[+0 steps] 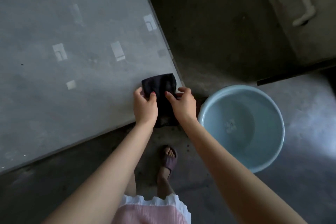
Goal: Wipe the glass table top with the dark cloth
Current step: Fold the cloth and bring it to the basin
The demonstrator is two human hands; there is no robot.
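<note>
The dark cloth [161,85] lies folded on the near right corner of the glass table top [72,51], with one end hanging over the near edge. My left hand [145,107] pinches its left side between thumb and fingers. My right hand [182,104] grips its right side. The middle of the cloth shows between the two hands. The grey glass carries several pale rectangular marks.
A pale blue plastic basin [241,127] holding water stands on the concrete floor just right of the table corner. My sandalled foot [168,160] is below the table's near edge. A white pipe [305,12] runs along the wall at top right.
</note>
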